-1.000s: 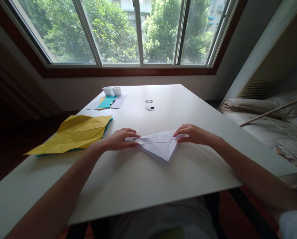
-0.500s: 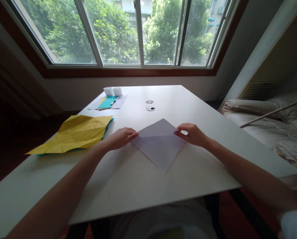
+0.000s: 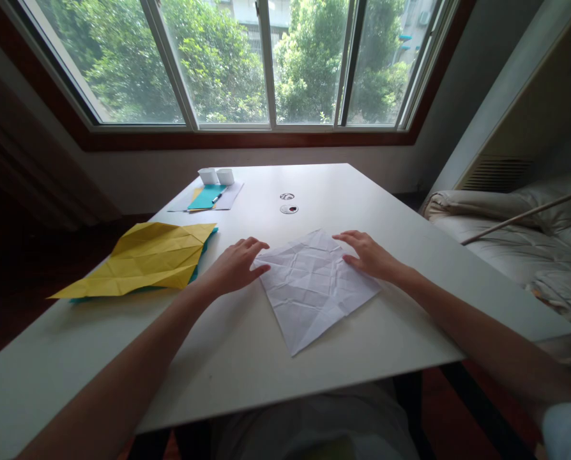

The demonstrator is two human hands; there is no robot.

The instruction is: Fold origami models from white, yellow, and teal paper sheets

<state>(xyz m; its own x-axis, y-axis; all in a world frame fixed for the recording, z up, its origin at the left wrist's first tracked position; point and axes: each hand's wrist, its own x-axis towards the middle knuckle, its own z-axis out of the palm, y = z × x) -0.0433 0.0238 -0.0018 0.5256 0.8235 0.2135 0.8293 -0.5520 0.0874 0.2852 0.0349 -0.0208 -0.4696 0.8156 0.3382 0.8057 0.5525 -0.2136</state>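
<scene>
A white sheet of paper (image 3: 312, 284) with many fold creases lies on the table, turned so one corner points toward me. My left hand (image 3: 240, 262) is at its left corner, with the thumb and fingers spread and nothing gripped. On the other side, my right hand (image 3: 369, 254) is over the upper right edge, also open with its fingers apart. Whether the fingertips touch the paper is hard to tell.
Left of my arm, a creased yellow sheet (image 3: 146, 259) rests on a teal sheet (image 3: 202, 259) on the white table (image 3: 247, 370). Farther back are two white cups (image 3: 217, 177), teal paper (image 3: 206, 196) and a pen (image 3: 219, 195). Two round discs (image 3: 289, 209) lie mid-table.
Both hands have let go of the white paper and their fingers have spread. The paper has turned and lies lower toward me, now showing a creased face where it looked smooth.
</scene>
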